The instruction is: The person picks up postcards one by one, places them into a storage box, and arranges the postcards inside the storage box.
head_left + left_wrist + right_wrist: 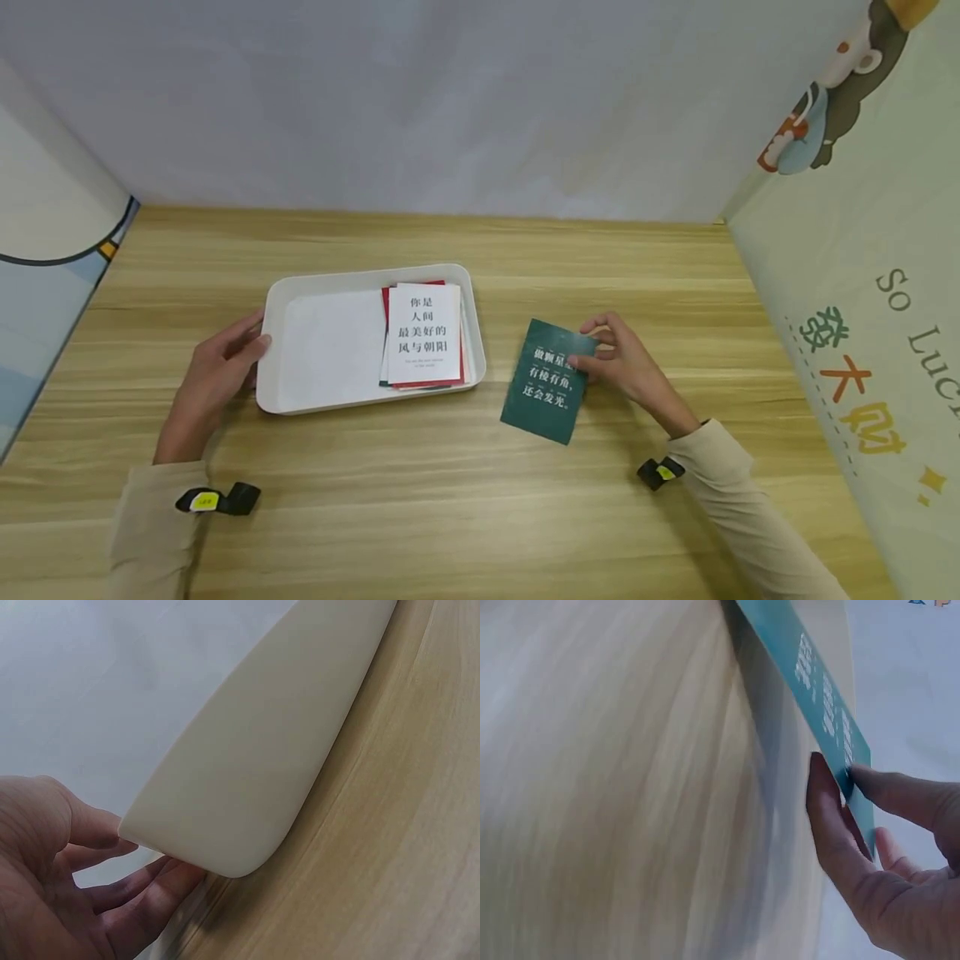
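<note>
A white rectangular tray (322, 407) lies on the table in the head view. At its left end my left hand (213, 375) holds the wall, thumb on the rim and fingers at the outer side; the left wrist view shows this grip on the tray (240, 765) up close. Inside the tray's right part is a stack of printed cards, a white card (424, 333) with dark Chinese text on top. My right hand (618, 367) pinches a dark green card (536, 408) with white text by its right edge. In the right wrist view the green card (806, 667) is raised above the table.
The wood-grain table (450, 500) runs back to a pale cloth wall (420, 108). On the right stands a light green printed panel (847, 275). A black wrist strap device (217, 498) is on each forearm.
</note>
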A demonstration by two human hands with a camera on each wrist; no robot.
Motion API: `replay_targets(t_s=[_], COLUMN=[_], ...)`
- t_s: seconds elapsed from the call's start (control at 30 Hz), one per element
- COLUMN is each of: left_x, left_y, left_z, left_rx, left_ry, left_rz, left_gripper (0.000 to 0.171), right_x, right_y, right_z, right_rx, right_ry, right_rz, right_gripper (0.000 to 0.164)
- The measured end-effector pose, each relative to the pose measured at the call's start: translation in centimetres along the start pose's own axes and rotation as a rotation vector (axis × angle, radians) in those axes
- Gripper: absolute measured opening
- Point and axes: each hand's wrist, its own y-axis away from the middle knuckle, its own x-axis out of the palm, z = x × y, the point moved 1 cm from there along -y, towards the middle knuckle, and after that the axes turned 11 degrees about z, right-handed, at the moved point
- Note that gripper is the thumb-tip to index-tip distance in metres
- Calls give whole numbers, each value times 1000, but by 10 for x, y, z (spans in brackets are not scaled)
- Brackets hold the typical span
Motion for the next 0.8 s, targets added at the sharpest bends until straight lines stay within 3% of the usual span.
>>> replay_targets(t_s=[0.53, 0.8], left_x=[1, 0], left_y=[1, 1], left_z=[0, -1], left_rx=[2, 6], left_ry=[-6, 7], left_rz=[6, 14], left_gripper=[60, 59], right_x=[-6, -18], right_y=[-10, -16], right_z=[10, 30], right_rx=[28, 36], right_ry=[-15, 11], right_rz=[29, 45], right_gripper=[48, 49])
